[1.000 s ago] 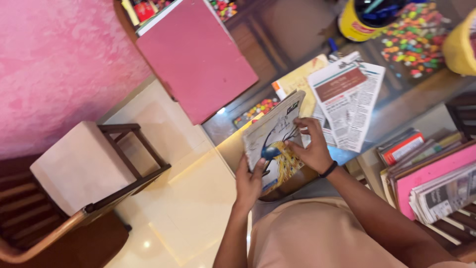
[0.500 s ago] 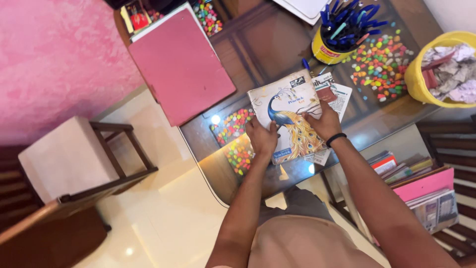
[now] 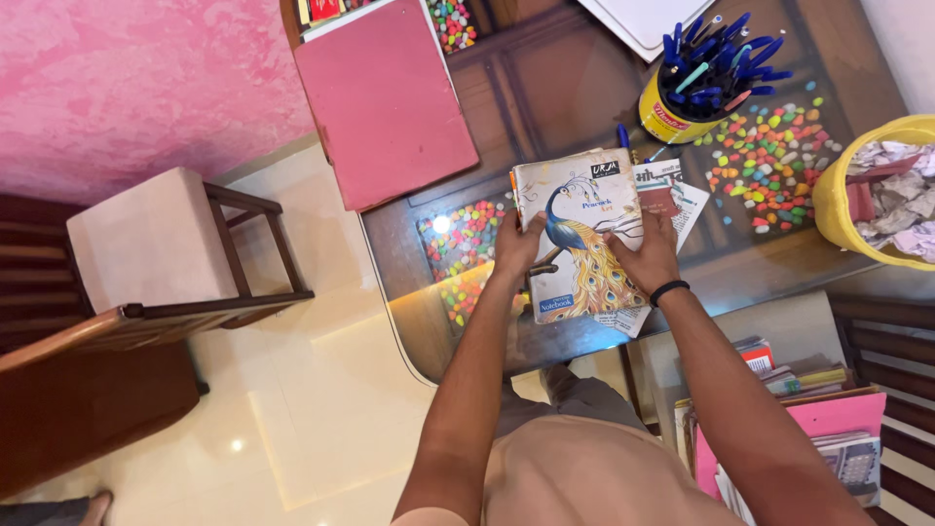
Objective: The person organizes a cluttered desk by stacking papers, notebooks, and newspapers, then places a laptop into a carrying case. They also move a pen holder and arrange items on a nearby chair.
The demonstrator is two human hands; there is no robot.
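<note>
Left hand (image 3: 518,248) and right hand (image 3: 648,255) clamp opposite edges of a peacock notebook (image 3: 582,234); folded newspaper (image 3: 672,195) lies beneath it.

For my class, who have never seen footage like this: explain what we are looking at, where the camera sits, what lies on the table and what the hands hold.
The camera is worn on a person's head and looks down at their own two bare hands; no machine is involved. The left hand and right hand hold a notebook with a peacock cover by its sides, over a printed paper. They are above a glass-topped table showing coloured pebbles beneath. Also there: a pink board, a yellow tin of blue pens and a yellow bin of crumpled paper.
</note>
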